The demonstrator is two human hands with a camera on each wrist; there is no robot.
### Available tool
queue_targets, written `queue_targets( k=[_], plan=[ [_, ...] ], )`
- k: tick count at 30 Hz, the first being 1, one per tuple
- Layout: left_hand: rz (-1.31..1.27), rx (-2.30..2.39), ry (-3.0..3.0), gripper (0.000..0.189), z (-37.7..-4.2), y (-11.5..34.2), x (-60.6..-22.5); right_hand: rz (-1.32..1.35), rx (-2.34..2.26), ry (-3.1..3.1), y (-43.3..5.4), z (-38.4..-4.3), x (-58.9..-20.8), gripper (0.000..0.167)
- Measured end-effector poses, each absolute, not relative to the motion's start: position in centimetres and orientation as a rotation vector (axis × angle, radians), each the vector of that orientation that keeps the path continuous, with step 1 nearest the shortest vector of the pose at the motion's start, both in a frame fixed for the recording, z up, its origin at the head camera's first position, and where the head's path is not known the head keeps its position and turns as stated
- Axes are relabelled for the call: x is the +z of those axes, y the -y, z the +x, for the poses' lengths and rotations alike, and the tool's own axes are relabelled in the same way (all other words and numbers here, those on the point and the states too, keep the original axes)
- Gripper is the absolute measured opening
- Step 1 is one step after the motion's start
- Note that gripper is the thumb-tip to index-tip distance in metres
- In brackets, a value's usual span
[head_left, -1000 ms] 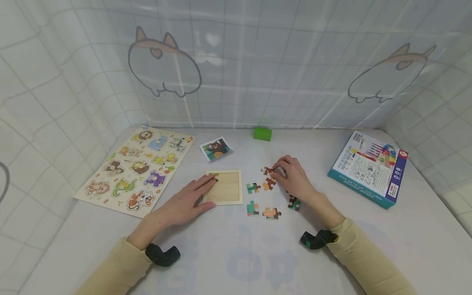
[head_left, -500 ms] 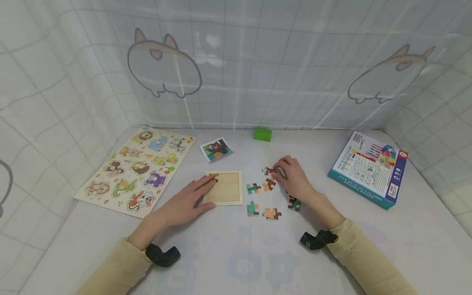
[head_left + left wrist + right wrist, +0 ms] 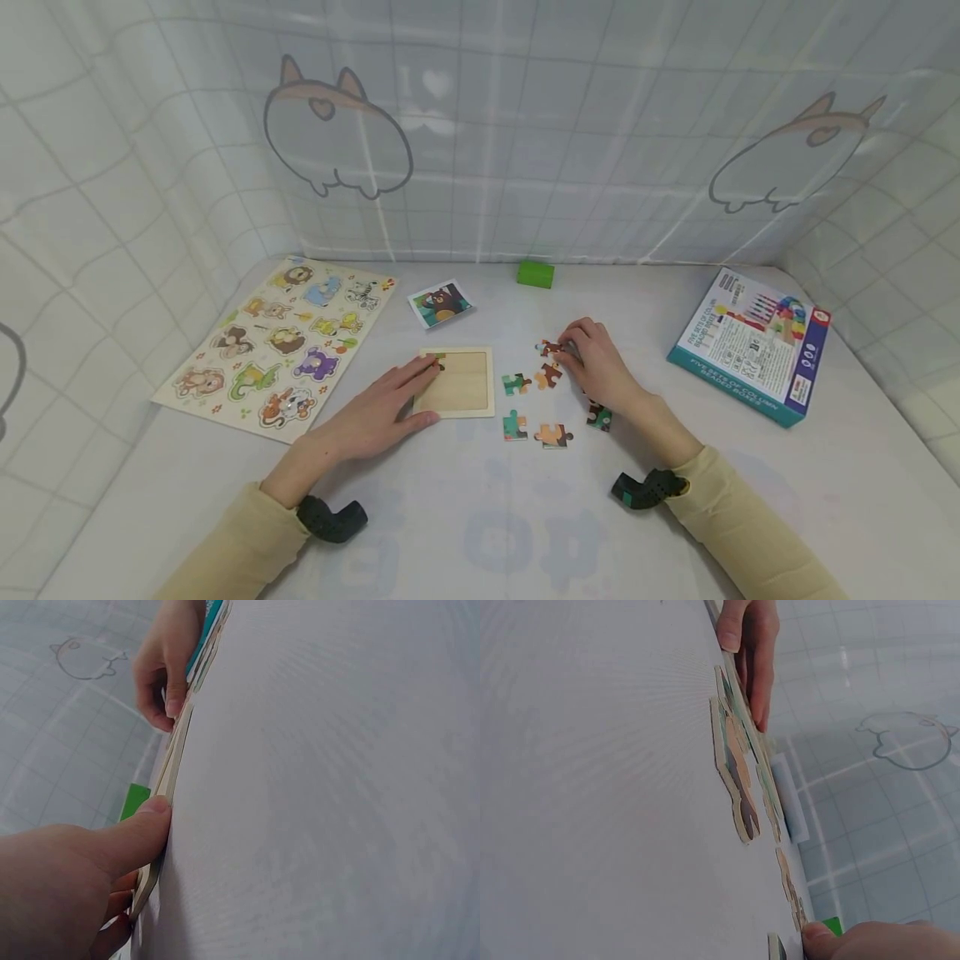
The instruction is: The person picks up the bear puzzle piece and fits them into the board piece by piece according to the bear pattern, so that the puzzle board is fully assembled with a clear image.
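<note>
My left hand rests on the left side of a small wooden puzzle tray, fingers straight over its far left corner and thumb at the near left corner. A green and brown puzzle piece shows at the fingertips inside the tray, partly hidden. With thumb and forefinger, my right hand pinches the edge of a brown jigsaw piece on the table. Close by lie an orange-brown piece, two green ones, a peach piece and a dark piece partly under the right wrist.
A bear picture card lies behind the tray, with a green block farther back. The animal puzzle board is at the left. At the right sits a boxed bead toy. A hanging patterned curtain closes off the back.
The brown piece at my right fingertips has shifted slightly to the right and turned a little. My left hand and the tray have stayed in place.
</note>
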State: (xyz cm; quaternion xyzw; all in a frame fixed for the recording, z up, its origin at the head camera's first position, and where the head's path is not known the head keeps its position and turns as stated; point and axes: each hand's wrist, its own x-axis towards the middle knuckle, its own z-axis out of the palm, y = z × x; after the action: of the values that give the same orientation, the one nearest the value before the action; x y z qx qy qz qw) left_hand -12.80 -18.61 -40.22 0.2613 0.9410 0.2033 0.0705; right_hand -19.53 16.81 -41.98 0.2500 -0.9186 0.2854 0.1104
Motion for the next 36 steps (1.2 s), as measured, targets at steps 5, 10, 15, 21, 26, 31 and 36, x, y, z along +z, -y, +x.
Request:
queue_targets(
  k=[5,10,15,21,26,31,36],
  plan=[
    [0.782,0.607,-2.831,0.069,-12.7,18.6,-40.2,0.739,0.842,2.691,-16.8,-19.4,-42.1,0.019],
    [0.787,0.610,-2.826,0.069,-12.7,18.6,-40.2,0.738,0.865,2.702,-16.8,-19.4,-42.3,0.019],
    [0.807,0.615,-2.826,0.068,-12.6,18.7,-40.2,0.725,0.856,2.719,-16.7,-19.3,-42.3,0.019],
    [0.796,0.612,-2.816,0.069,-12.7,18.6,-40.3,0.734,0.889,2.705,-16.0,-18.8,-41.4,0.019],
    [0.777,0.608,-2.821,0.069,-12.7,18.6,-40.3,0.794,0.894,2.688,-14.5,-18.6,-40.5,0.019],
    [0.774,0.612,-2.818,0.069,-12.7,18.6,-40.2,0.834,0.885,2.697,-12.8,-18.4,-40.0,0.019],
    [0.761,0.612,-2.817,0.070,-12.7,18.5,-40.0,0.876,0.884,2.704,-11.2,-18.3,-39.7,0.018]
  ],
)
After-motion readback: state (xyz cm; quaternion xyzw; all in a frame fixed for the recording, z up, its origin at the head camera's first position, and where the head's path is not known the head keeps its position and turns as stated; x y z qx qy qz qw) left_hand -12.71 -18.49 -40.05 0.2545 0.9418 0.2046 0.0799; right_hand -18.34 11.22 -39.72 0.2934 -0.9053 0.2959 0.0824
